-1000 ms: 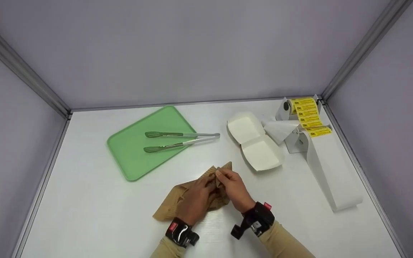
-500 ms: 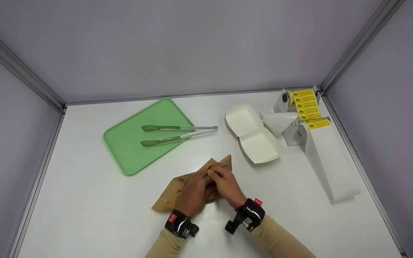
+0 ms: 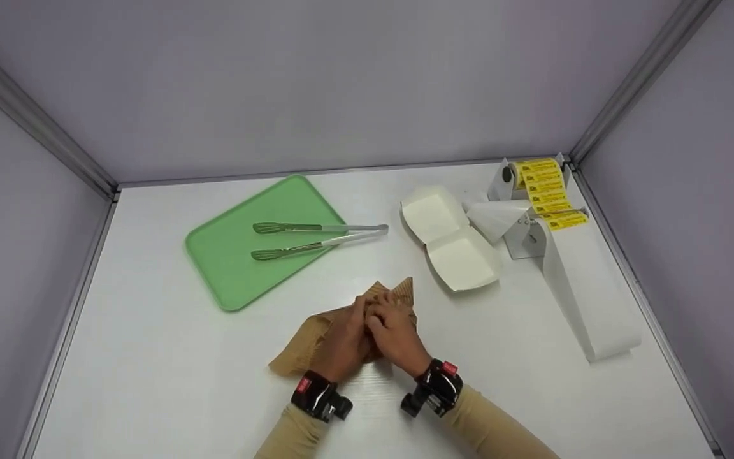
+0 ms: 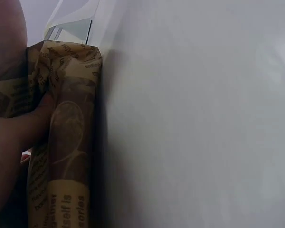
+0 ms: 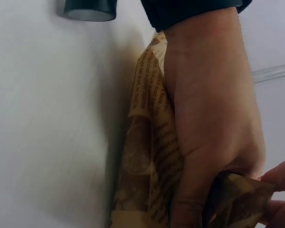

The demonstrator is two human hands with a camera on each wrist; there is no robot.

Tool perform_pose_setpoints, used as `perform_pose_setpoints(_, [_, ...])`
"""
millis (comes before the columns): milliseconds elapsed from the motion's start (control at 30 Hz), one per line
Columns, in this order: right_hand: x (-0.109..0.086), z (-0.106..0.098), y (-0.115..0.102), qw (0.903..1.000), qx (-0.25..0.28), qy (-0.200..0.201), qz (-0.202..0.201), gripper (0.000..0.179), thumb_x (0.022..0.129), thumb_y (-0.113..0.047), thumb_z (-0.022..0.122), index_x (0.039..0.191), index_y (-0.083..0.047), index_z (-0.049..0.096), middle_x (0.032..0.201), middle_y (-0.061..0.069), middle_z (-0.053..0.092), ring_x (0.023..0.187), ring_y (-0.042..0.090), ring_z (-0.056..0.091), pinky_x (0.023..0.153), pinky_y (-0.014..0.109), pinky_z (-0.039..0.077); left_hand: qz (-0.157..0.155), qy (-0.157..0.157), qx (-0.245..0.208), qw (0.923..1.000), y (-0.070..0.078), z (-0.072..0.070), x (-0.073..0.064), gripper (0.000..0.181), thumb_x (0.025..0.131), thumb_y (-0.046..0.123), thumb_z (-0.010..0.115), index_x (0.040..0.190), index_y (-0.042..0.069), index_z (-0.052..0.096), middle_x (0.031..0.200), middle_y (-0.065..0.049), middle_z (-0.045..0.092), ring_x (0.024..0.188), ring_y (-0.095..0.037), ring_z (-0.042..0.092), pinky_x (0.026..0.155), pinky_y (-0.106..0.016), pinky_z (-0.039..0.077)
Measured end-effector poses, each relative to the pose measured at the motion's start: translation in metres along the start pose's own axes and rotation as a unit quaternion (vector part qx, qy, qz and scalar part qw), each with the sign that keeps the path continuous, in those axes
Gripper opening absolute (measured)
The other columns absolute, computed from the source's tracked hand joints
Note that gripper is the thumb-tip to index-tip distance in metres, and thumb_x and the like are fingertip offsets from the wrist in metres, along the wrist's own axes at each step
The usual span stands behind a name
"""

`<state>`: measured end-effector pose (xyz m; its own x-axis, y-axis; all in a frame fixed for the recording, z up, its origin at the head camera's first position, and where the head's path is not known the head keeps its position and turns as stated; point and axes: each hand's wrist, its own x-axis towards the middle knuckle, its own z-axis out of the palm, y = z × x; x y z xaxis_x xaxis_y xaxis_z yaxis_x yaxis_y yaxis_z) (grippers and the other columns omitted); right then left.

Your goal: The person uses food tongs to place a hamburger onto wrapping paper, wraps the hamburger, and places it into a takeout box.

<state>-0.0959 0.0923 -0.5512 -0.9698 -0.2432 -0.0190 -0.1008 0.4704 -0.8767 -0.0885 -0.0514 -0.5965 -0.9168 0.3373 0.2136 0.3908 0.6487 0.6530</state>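
The printed brown paper (image 3: 300,344) lies near six o'clock on the smooth white counter (image 3: 150,357), gripped by the left hand (image 3: 343,344) and the right hand (image 3: 399,335). It looks light, soft and tearable, best held by its folded edges (image 4: 71,50). Pale walls (image 3: 354,83) stand at nine, twelve and three o'clock.

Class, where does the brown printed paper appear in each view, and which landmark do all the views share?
Head: the brown paper lies lower middle.
Left wrist: brown paper down the left side.
Right wrist: brown paper mid-frame, reaching the bottom edge.
Shared landmark: the white tabletop.
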Motion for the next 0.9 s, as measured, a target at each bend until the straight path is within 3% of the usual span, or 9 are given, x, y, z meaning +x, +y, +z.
perform_pose_setpoints(67, [0.0,-0.004,0.0,0.9999,0.01,-0.008,0.01,0.027,0.1,-0.008,0.045,0.08,-0.004,0.063,0.138,0.031,0.058,0.146,0.049,0.035,0.124,0.063,0.017,-0.005,0.0,-0.014,0.9999,0.0,0.0,0.001,0.057,0.092,0.013,0.071,0.141,0.007,0.043,0.119,-0.008,0.068,0.111,-0.021,0.065,0.094,-0.039,0.056])
perform_pose_setpoints(100, [0.0,-0.007,0.0,0.9997,0.013,-0.012,0.014,0.028,0.101,-0.007,0.043,0.083,-0.003,0.064,0.137,0.029,0.06,0.143,0.048,0.042,0.122,0.063,0.024,-0.009,0.0,-0.02,0.9998,0.0,0.0,0.002,0.056,0.091,0.014,0.073,0.139,0.009,0.044,0.116,-0.007,0.068,0.109,-0.02,0.066,0.091,-0.038,0.057])
perform_pose_setpoints(233, [0.002,-0.015,0.002,0.9994,-0.001,-0.035,0.008,0.02,0.101,-0.004,0.044,0.092,-0.005,0.062,0.106,0.016,0.068,0.105,0.03,0.064,0.091,0.042,0.053,-0.018,0.005,-0.023,0.9996,0.001,0.001,0.002,0.052,0.09,0.017,0.076,0.131,0.012,0.045,0.109,-0.006,0.069,0.104,-0.02,0.068,0.085,-0.037,0.058])
perform_pose_setpoints(300, [0.003,-0.017,0.005,0.9985,-0.022,-0.049,-0.009,0.013,0.101,-0.002,0.047,0.094,-0.006,0.058,0.091,0.008,0.062,0.088,0.021,0.059,0.075,0.031,0.049,-0.017,0.006,-0.018,0.9997,0.001,0.002,0.002,0.052,0.09,0.016,0.077,0.13,0.011,0.045,0.109,-0.008,0.069,0.105,-0.021,0.068,0.085,-0.037,0.058])
perform_pose_setpoints(400, [0.004,-0.02,0.01,0.9976,-0.047,-0.039,-0.033,0.01,0.099,0.001,0.053,0.099,-0.008,0.056,0.091,0.006,0.063,0.086,0.016,0.061,0.071,0.026,0.049,-0.01,0.007,-0.014,0.9998,0.001,0.002,0.002,0.052,0.089,0.015,0.078,0.129,0.01,0.045,0.111,-0.009,0.069,0.107,-0.023,0.068,0.086,-0.037,0.058])
perform_pose_setpoints(567, [0.006,-0.018,0.019,0.9979,-0.051,0.003,-0.04,0.012,0.098,-0.002,0.062,0.107,-0.009,0.062,0.104,0.009,0.075,0.092,0.018,0.071,0.076,0.028,0.056,-0.024,0.006,-0.007,0.9997,0.002,0.001,0.006,0.051,0.086,0.012,0.078,0.125,0.011,0.046,0.105,-0.009,0.07,0.101,-0.022,0.07,0.08,-0.036,0.058])
perform_pose_setpoints(667, [0.005,-0.013,0.024,0.9974,-0.055,0.001,-0.046,0.015,0.097,-0.005,0.066,0.112,-0.009,0.066,0.108,0.009,0.076,0.096,0.02,0.072,0.079,0.031,0.058,-0.04,-0.002,-0.005,0.9992,0.002,-0.001,0.007,0.054,0.081,0.001,0.074,0.126,0.011,0.046,0.1,-0.009,0.071,0.093,-0.022,0.07,0.072,-0.034,0.057])
perform_pose_setpoints(700, [0.005,-0.011,0.025,0.9969,-0.061,-0.001,-0.051,0.018,0.097,-0.006,0.066,0.114,-0.009,0.067,0.11,0.01,0.075,0.101,0.022,0.072,0.087,0.034,0.058,-0.044,-0.005,-0.006,0.999,0.002,-0.002,0.007,0.057,0.079,-0.002,0.072,0.128,0.011,0.045,0.099,-0.009,0.07,0.09,-0.022,0.069,0.07,-0.034,0.056])
perform_pose_setpoints(900, [0.002,-0.002,0.029,0.9918,-0.106,0.01,-0.071,0.033,0.102,-0.008,0.057,0.134,-0.003,0.062,0.138,0.02,0.063,0.139,0.037,0.051,0.121,0.053,0.032,-0.042,-0.008,-0.02,0.9989,0.001,-0.003,0.008,0.061,0.079,-0.004,0.072,0.133,0.011,0.046,0.103,-0.009,0.072,0.091,-0.02,0.069,0.074,-0.034,0.057])
